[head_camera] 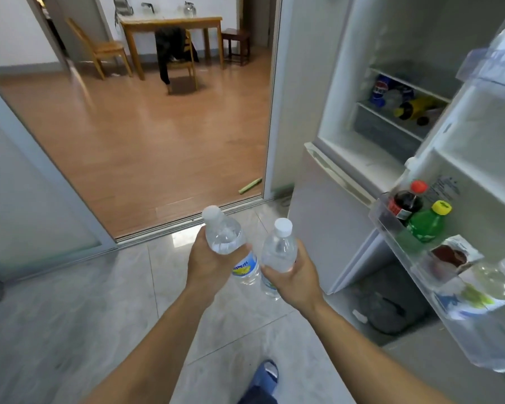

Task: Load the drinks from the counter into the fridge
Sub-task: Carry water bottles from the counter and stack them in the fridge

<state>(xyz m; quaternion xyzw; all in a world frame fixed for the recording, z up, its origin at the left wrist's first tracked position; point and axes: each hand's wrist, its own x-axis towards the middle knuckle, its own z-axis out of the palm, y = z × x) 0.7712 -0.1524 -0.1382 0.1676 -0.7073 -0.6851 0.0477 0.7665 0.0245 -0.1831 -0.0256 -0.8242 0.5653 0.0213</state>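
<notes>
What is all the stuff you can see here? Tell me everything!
water bottles: two, clear with white caps, one in each hand
fridge: one, white, door open, on the right
cola bottle: one, dark with red cap, door shelf
green bottle: one, yellow cap, beside the cola
drinks inside the fridge: several, blue and yellow, lying on an inner shelf
table: one, wooden, far room
chairs: two, wooden, by the table
stool: one, dark, right of the table
slipper: one, blue, on the floor tiles
left hand: grips one bottle
right hand: grips the other
</notes>
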